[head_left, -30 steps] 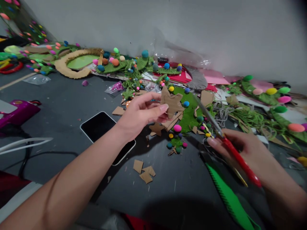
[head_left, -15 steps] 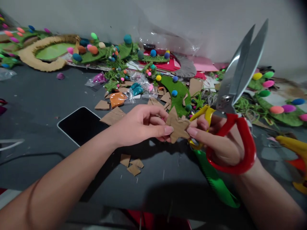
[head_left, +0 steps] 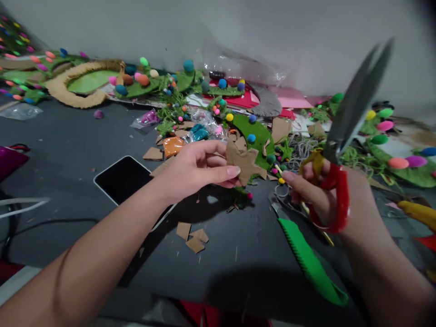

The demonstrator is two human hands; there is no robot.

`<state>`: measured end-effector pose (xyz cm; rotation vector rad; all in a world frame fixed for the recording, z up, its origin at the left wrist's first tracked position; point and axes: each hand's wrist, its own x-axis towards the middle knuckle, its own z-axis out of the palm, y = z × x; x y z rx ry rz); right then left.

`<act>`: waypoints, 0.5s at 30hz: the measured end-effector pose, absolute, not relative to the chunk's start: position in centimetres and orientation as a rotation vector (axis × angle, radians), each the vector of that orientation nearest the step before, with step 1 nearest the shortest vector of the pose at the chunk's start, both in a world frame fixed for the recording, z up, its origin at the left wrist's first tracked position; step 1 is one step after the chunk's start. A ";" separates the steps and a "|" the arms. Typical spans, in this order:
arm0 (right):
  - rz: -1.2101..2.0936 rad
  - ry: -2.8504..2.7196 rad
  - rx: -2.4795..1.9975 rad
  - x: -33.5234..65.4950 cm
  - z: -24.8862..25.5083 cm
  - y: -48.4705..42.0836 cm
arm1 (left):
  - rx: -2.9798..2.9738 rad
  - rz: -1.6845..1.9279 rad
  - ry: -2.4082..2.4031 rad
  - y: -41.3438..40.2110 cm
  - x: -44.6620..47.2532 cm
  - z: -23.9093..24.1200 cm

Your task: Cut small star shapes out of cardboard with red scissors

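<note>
My left hand (head_left: 200, 170) is closed, pinching a cardboard star (head_left: 247, 162) between thumb and fingers above the table. Red-and-yellow-handled scissors (head_left: 356, 102) are in my right hand (head_left: 318, 193), its fingers through the handle loops. Their blades point up and away, blurred and nearly together. Close to my right thumb a thin pale tip shows; whether I hold it, I cannot tell. Below that hand lies a green-handled cutter (head_left: 306, 261). Small cardboard scraps (head_left: 195, 240) rest on the table in front of my left wrist.
A phone (head_left: 119, 177) lies partly under my left forearm. Behind my hands are a green felt crescent (head_left: 260, 136), bagged beads (head_left: 173, 146) and tangled yarn (head_left: 303, 147). A tan ring (head_left: 73, 97) sits at back left. Yellow handles (head_left: 415, 213) show at the right edge.
My right hand has let go of the star and moved right with the scissors. The star has turned in my left hand. The scissor blades have come closer together.
</note>
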<state>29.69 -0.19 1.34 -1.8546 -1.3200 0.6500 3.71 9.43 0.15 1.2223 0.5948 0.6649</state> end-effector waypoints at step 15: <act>0.579 -1.723 -1.880 28.3 0.4 -1.1 | 1.124 0.954 0.501 10.4 3.0 -0.2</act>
